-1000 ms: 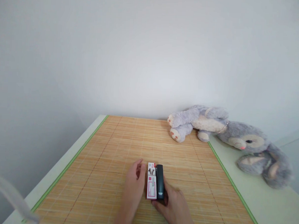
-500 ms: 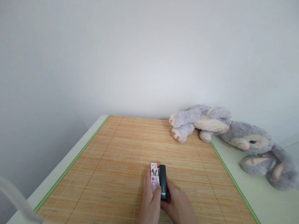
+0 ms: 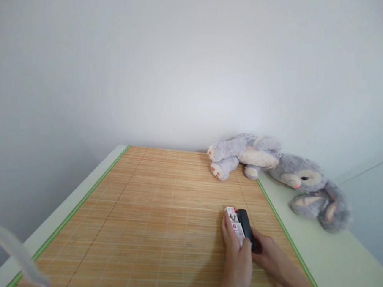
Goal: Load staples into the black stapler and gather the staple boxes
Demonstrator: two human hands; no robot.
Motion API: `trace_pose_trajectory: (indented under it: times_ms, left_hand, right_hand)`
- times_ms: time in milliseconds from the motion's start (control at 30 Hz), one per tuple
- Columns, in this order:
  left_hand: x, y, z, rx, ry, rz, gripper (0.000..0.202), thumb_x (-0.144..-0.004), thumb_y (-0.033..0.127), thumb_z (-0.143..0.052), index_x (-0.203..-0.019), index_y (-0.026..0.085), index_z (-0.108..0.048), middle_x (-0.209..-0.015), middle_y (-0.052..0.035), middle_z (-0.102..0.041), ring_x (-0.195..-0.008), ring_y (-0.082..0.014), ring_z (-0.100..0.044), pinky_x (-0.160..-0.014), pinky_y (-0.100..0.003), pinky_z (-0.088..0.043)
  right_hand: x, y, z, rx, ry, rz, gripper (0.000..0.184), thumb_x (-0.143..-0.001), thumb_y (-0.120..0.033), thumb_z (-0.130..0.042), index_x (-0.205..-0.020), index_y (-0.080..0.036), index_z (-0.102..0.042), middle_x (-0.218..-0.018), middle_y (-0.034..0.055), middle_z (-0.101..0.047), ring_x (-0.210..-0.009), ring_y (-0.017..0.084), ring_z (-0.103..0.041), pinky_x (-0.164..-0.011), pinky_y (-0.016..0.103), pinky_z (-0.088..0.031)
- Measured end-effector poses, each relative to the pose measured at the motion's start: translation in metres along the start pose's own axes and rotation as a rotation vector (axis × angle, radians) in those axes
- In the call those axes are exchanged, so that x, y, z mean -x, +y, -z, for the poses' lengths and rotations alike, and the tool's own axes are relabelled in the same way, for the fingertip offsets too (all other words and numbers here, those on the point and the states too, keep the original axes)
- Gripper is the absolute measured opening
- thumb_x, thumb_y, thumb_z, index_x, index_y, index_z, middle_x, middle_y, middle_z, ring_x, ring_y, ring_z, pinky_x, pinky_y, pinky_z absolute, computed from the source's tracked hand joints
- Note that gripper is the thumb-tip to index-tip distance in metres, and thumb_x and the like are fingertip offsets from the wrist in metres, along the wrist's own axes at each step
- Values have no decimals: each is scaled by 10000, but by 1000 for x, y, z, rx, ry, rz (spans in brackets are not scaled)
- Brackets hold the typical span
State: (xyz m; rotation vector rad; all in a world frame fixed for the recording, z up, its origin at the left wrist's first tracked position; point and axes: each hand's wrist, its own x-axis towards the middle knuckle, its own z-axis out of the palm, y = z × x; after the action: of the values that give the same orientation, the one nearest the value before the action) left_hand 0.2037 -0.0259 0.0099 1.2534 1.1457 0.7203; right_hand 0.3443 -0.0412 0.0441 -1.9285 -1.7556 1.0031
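Two small white printed boxes lie end to end: the far box (image 3: 231,214) has a dark picture and a red patch, the near box (image 3: 239,232) pink print. My left hand (image 3: 237,255) is closed along their left side, with its thumb over the near end. Against their right side lies a black stapler (image 3: 245,225), pointing away from me. My right hand (image 3: 271,253) grips its near right end between thumb and fingers. The fingertips under the stapler are hidden.
A bamboo mat (image 3: 150,209) with green edging covers most of the pale table (image 3: 335,260). At the back right a grey plush rabbit (image 3: 260,157) lies on its side, partly on the mat. A blurred white curved strip (image 3: 15,250) crosses the lower left. A wall stands behind.
Both hands have moved right across the mat together with the boxes and stapler, which are now slightly turned. The camera view has shifted a little to the right.
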Motion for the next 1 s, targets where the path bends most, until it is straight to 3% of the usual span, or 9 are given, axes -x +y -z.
trace_pose_trajectory:
  times_ms: [133,233,333,467,600,733,1000]
  left_hand:
    - [-6,7,-33,-16,-41,-7,980,-886,94,-440,-1666,183,148,-1783,-113,102,-1644,-193,-59,-1317,-307,-230]
    - [-9,5,-38,-39,-58,-26,985,-890,116,-450,-1665,189,153,-1787,-116,61,-1638,-199,-129,-1297,-304,-290]
    - [-10,-2,-20,-84,-69,-86,906,-930,177,-480,-1688,212,15,-1779,-111,-127,-1620,-221,-232,-1283,-321,-336]
    - [-13,-9,33,-184,-60,-223,720,-968,240,-504,-1652,245,-281,-1692,-108,-382,-1568,-265,-361,-1293,-435,-339]
    - [-26,-3,71,-312,-110,-397,765,-807,295,-768,-1527,260,-512,-1625,-87,-487,-1524,-317,-404,-1309,-517,-282]
    - [-36,4,74,-390,-149,-509,771,-711,338,-886,-1429,309,-609,-1524,-55,-601,-1457,-314,-481,-1291,-523,-277]
    - [-39,-1,71,-453,-114,-558,745,-728,351,-884,-1422,325,-613,-1497,-39,-630,-1424,-290,-523,-1257,-494,-310]
  right_hand:
    - [7,18,23,-2,42,-74,452,-710,-294,-676,-1145,-196,-753,-880,36,-800,-839,288,-706,-770,339,-540]
    - [8,21,29,7,80,-114,426,-678,-318,-713,-1084,-207,-781,-749,18,-768,-780,283,-689,-750,345,-552]
    - [7,22,29,12,82,-119,404,-690,-366,-737,-1057,-204,-784,-777,29,-780,-753,275,-688,-715,334,-548]
    - [6,24,27,22,72,-130,439,-697,-415,-772,-1085,-209,-780,-838,50,-801,-780,289,-705,-720,337,-548]
    - [6,25,28,12,70,-126,498,-687,-437,-795,-1128,-205,-775,-859,56,-803,-808,306,-712,-748,354,-558]
    - [6,24,29,-11,56,-121,489,-688,-440,-798,-1116,-205,-775,-869,58,-805,-812,305,-715,-748,352,-561]
    - [1,17,31,-16,75,-100,443,-665,-436,-804,-1041,-202,-781,-804,35,-791,-764,276,-702,-733,339,-558]
